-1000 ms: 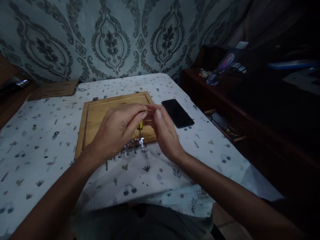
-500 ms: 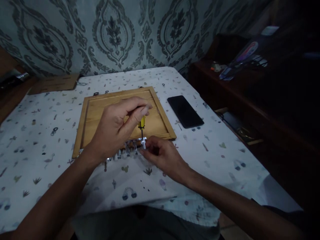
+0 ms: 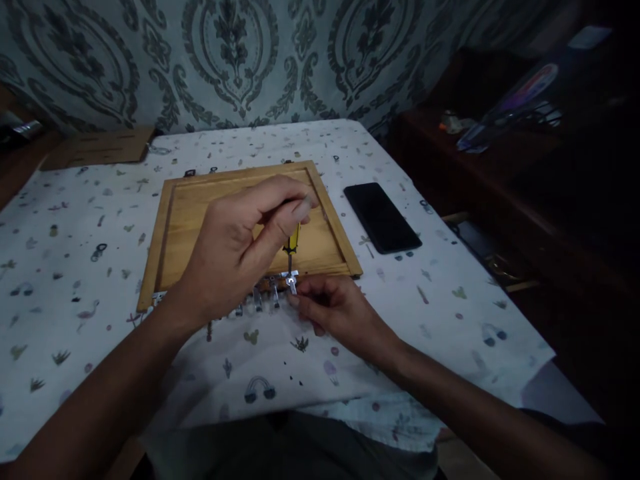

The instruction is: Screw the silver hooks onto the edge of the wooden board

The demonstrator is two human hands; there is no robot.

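Over the board [image 3: 187,213], the arched left hand [image 3: 240,243] grips a screwdriver [image 3: 291,243]; the right hand [image 3: 345,313] pinches a fitting [image 3: 292,284].

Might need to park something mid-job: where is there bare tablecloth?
Bare tablecloth shows left of the wooden panel, nearer than the cardboard, and between the phone and right forearm. Crowded: the panel's near edge, with metal fittings, the screwdriver, left hand and right hand.

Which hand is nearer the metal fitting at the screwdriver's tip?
Right: the right hand is at the metal fitting; the left hand is above it, holding the screwdriver.
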